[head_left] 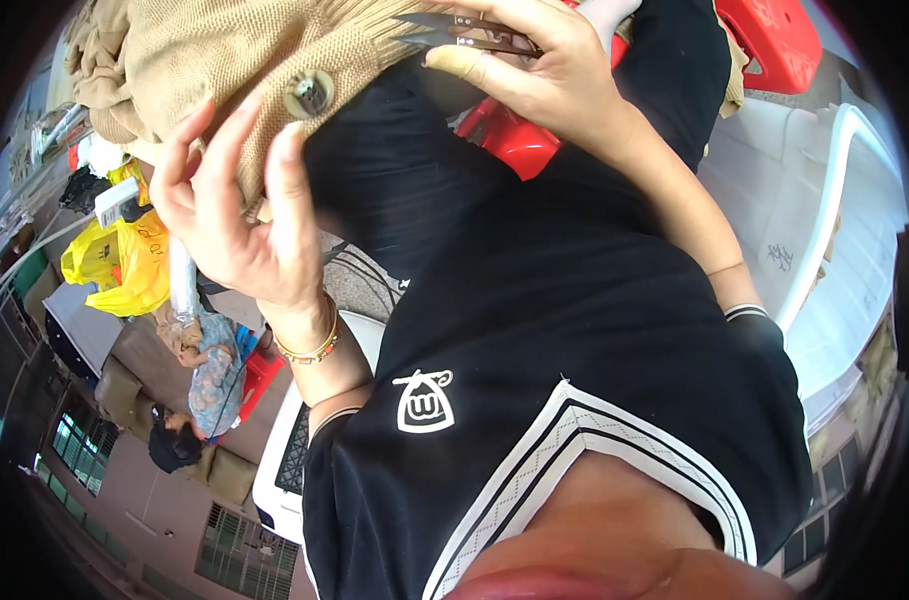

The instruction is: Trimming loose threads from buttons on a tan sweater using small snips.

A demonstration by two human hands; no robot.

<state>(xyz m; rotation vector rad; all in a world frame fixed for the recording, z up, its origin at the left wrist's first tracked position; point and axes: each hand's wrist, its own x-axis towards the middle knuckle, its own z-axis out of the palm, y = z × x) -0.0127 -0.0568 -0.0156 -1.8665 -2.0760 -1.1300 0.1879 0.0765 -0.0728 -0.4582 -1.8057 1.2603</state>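
A beige knit garment (225, 50) with a large round button (310, 93) is held up in front of my black shirt (575, 330). My left hand (235, 210), with a beaded bracelet at the wrist, grips the fabric just below the button, its fingers lying along the knit. To the right of the button, my right hand (545, 70) holds small dark thread snips (465, 32), whose blades point left at the garment's ribbed edge.
Red plastic stools (515, 145) (775, 40) lie behind my hands. Yellow bags (125, 260) and more beige cloth are at the left. Another person (200, 385) sits at the lower left, near a white basket (280, 470). A white plastic chair (835, 200) is at the right.
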